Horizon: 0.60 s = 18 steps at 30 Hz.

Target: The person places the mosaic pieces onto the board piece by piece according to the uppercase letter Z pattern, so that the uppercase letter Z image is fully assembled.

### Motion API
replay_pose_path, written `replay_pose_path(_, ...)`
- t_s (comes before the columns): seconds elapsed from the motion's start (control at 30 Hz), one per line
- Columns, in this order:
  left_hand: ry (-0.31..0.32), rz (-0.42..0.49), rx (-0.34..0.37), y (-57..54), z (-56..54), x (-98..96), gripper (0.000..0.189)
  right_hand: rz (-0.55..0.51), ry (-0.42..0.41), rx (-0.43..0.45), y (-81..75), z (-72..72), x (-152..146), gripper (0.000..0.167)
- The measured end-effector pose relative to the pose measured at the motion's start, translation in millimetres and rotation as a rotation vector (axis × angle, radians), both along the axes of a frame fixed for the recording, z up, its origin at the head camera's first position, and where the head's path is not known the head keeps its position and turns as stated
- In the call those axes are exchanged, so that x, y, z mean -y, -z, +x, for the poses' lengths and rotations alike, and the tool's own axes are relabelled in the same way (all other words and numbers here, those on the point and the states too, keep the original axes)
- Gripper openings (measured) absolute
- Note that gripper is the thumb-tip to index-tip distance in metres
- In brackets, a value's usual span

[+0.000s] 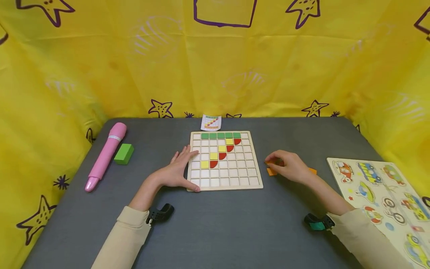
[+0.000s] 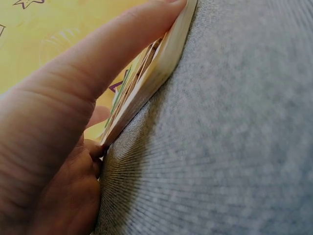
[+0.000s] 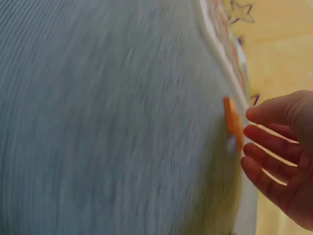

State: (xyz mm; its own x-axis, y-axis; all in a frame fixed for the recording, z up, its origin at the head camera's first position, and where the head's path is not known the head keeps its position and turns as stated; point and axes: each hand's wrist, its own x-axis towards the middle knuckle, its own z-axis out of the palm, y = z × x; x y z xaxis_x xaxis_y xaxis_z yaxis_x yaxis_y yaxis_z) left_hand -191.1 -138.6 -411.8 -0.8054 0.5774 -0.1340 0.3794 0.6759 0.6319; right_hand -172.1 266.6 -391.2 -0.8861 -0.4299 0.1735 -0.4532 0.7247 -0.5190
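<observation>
A wooden grid board (image 1: pixel 239 172) lies flat, with a green row at the top and a diagonal of yellow squares and red quarter-circles. My left hand (image 1: pixel 174 172) spans its left edge, thumb at the near corner and index finger over the side. In the left wrist view, the thumb reaches along the board's rim (image 2: pixel 168 61). Right of the board, my right hand (image 1: pixel 289 165) is low over orange tiles (image 1: pixel 271 172). The right wrist view shows its fingers loosely bent, their tips beside an orange tile (image 3: pixel 233 122), with nothing gripped.
A small pattern card (image 1: pixel 211 122) stands behind the board. On the left lie a pink marker-shaped object (image 1: pixel 106 155) and a green block (image 1: pixel 124 154). A wooden picture puzzle (image 1: pixel 349 188) lies at the right, beside the right forearm. Another orange piece (image 1: pixel 312 170) shows behind the right wrist.
</observation>
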Motion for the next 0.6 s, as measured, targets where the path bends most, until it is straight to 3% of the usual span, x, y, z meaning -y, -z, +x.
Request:
replay_pose_path(0.27, 0.006, -0.017, 0.016, -1.5, 0.6, 1.2, 0.124, 0.044, -0.076, -0.052, -0.2, -4.0, -15, 0.03)
replay_pose_path(0.6, 0.011, -0.042, 0.02, -3.8, 0.4, 0.1, 0.127, 0.054, 0.005, -0.015, 1.2, -11.4, -18, 0.025)
